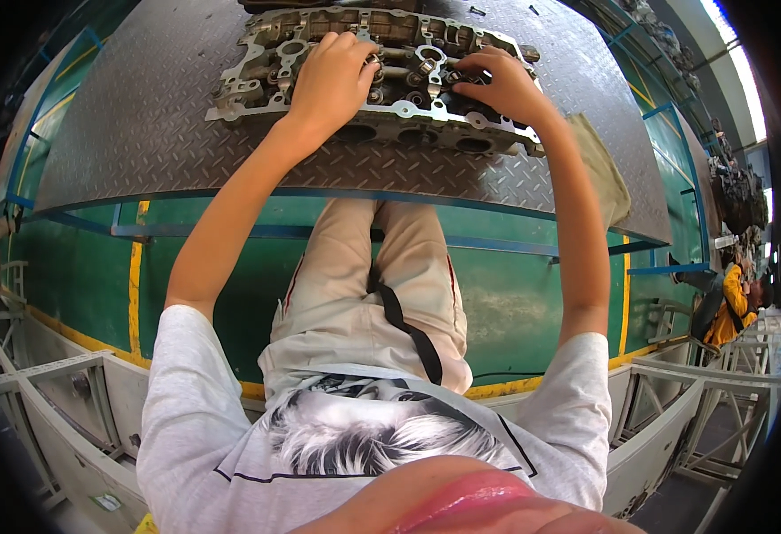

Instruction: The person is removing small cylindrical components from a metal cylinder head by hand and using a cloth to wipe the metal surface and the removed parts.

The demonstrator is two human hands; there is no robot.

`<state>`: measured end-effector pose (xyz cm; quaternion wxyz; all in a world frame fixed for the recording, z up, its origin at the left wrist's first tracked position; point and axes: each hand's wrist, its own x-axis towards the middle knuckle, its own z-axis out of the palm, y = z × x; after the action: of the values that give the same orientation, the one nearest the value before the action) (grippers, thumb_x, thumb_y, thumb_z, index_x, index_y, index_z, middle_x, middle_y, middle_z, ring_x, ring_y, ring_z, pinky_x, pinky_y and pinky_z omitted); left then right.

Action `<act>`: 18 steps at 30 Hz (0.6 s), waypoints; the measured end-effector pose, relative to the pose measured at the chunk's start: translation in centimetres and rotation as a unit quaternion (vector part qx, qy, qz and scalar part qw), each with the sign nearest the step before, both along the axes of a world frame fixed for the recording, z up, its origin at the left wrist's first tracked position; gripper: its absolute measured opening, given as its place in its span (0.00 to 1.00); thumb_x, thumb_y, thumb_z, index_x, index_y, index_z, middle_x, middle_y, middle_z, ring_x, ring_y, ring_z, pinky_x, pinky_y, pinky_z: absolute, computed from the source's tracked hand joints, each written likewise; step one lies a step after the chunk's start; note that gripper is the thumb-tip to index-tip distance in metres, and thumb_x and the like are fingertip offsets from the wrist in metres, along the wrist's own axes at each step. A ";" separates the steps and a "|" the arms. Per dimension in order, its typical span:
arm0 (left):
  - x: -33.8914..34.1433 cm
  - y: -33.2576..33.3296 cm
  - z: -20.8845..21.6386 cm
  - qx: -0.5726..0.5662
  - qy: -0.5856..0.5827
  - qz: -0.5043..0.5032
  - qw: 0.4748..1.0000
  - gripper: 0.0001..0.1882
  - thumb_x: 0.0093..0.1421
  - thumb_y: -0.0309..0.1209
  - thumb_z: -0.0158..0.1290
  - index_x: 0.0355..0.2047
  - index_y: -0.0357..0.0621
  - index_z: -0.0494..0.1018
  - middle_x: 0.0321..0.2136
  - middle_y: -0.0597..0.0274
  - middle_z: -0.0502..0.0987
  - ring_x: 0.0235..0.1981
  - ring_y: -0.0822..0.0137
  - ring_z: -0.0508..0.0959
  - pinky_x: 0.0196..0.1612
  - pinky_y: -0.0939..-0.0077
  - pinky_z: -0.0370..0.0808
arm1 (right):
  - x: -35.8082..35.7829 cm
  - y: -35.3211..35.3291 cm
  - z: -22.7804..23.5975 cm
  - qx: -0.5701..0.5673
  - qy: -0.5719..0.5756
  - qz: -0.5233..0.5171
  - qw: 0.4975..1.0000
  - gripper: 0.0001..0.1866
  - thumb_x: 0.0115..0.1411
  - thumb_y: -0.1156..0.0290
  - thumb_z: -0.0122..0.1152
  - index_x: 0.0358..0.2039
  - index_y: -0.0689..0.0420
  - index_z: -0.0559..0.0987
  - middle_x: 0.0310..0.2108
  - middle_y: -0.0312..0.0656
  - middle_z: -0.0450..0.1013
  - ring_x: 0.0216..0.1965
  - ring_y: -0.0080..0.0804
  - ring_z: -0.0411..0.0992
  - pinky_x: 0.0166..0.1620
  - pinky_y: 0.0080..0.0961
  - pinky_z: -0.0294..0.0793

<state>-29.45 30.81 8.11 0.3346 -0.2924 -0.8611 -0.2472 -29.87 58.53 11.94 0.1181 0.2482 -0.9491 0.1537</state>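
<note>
A metal cylinder head [405, 109] lies lengthwise across the table in front of me, its row of round bearing seats and small valve-train parts facing up. Over its left-middle part is my left hand [335, 78]; the fingers bend down together at the small metal parts, and what the fingertips pinch is hidden. My right hand [504, 87] reaches over the right-middle part. Its thumb and index finger are spread apart, with small metal parts [451, 78] of the head showing beside the fingertips. I see nothing held in it.
The table has a grey diamond-plate top [159, 116] and a blue frame [319, 233]. An olive cloth [602, 169] lies at its right edge. Small bolts [477, 11] lie beyond the head. A person in yellow [730, 307] is far right. Metal racks [61, 400] stand behind me.
</note>
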 end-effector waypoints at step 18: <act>0.2 0.0 0.0 0.040 -0.046 0.002 0.998 0.13 0.59 0.32 0.56 0.43 0.40 0.76 0.37 0.56 0.76 0.43 0.55 0.73 0.47 0.64 0.71 | -1.3 -0.7 1.4 -0.064 -0.048 0.033 0.996 0.14 0.50 0.72 0.65 0.40 0.55 0.81 0.34 0.43 0.78 0.38 0.38 0.75 0.46 0.31 0.73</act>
<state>-29.22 30.80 8.15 0.3067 -0.2653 -0.8655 -0.2941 -31.16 57.80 13.37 0.0827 0.2641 -0.9332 0.2293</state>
